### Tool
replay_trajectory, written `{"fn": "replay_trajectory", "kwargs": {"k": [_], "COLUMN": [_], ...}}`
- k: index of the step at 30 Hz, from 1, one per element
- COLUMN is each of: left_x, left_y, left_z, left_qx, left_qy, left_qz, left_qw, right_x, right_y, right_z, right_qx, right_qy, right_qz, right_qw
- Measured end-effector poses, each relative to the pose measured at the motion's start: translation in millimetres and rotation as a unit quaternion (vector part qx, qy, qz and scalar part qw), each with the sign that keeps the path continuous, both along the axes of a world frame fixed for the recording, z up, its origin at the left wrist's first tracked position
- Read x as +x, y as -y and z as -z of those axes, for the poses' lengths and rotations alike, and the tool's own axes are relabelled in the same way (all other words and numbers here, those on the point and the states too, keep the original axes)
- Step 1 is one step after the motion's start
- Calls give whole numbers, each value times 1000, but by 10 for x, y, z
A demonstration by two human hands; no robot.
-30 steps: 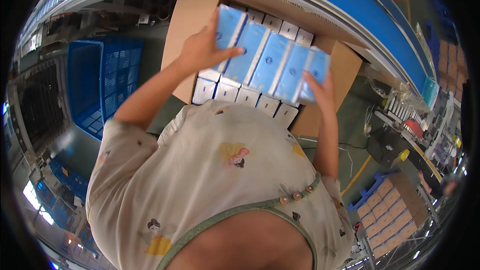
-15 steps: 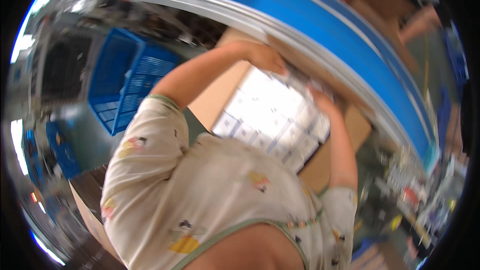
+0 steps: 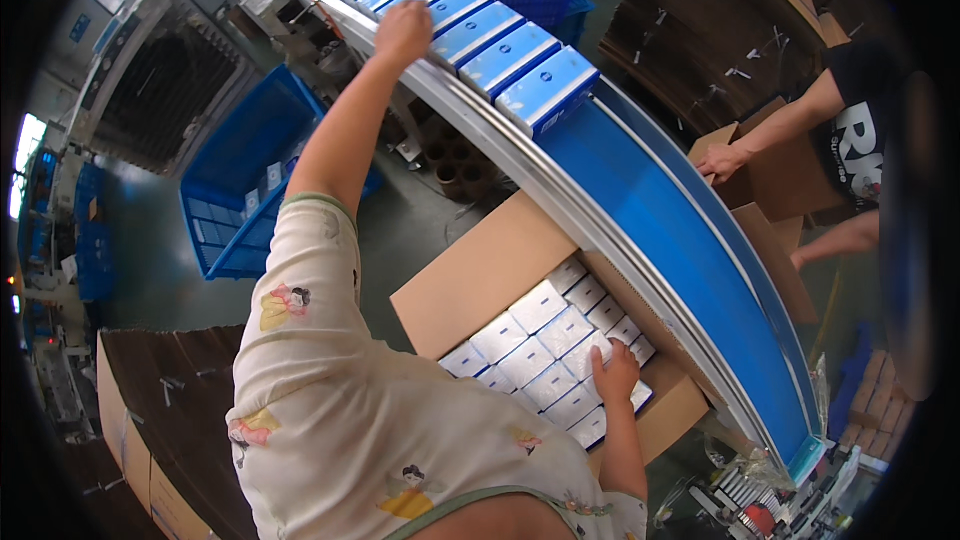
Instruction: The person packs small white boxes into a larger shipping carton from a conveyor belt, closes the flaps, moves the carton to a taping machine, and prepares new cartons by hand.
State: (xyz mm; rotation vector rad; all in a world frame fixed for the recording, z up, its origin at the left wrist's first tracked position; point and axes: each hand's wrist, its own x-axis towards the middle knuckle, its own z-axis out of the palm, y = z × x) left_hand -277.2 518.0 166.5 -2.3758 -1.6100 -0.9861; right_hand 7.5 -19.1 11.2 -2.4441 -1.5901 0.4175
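Row of blue-and-white boxes [image 3: 480, 32]: sits on the conveyor [image 3: 650, 205], curving from upper left down to the end box [image 3: 545, 90], beyond which the blue belt shows bare. Each box lies flat, side by side with its neighbour. Long axis of each: across the belt, near end pointing lower left toward the person, far end upper right.

Key relation: the left hand [image 3: 404, 32] is at the near ends, partway up the row; boxes lie just beyond and to the right of its fingers. It is much the nearer hand. Fingers bent over the near edge, apparently touching; the tips are partly hidden, so I cannot tell how wide they are or whether they grip anything.

Right hand [image 3: 618, 372]: well apart from the row, low over the white-ended packs [image 3: 540, 310]. Thumb and forefinger part slightly on the upper faces; hold, if any, cannot be told.

Packs stand in rows inside the open carton [image 3: 485, 270], just on the near side of the conveyor. Across the belt, a co-worker's hand [image 3: 722, 160] touches a second carton [image 3: 785, 175].
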Motion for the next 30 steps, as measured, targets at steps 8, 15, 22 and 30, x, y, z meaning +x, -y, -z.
{"fn": "replay_trajectory", "kwargs": {"k": [8,15,22,30], "left_x": [188,745,1948,1911], "left_y": [-330,320,1809,2200], "left_z": [-170,-353,-114,-399], "left_qx": [-117,-456,-348,-280], "left_qy": [-117,19,-77,59], "left_qz": [-86,218,253,351], "left_qw": [983,863,899,891], "right_x": [-225,296,1174,989], "right_y": [-198,-824,-1040,-502], "right_z": [-942,-1923,-1423,-1923], "right_qx": [-89,310,244,401], "right_qy": [-72,-120,-188,-259], "right_qz": [-75,94,282,254], "right_qw": [991,938,909,841]}}
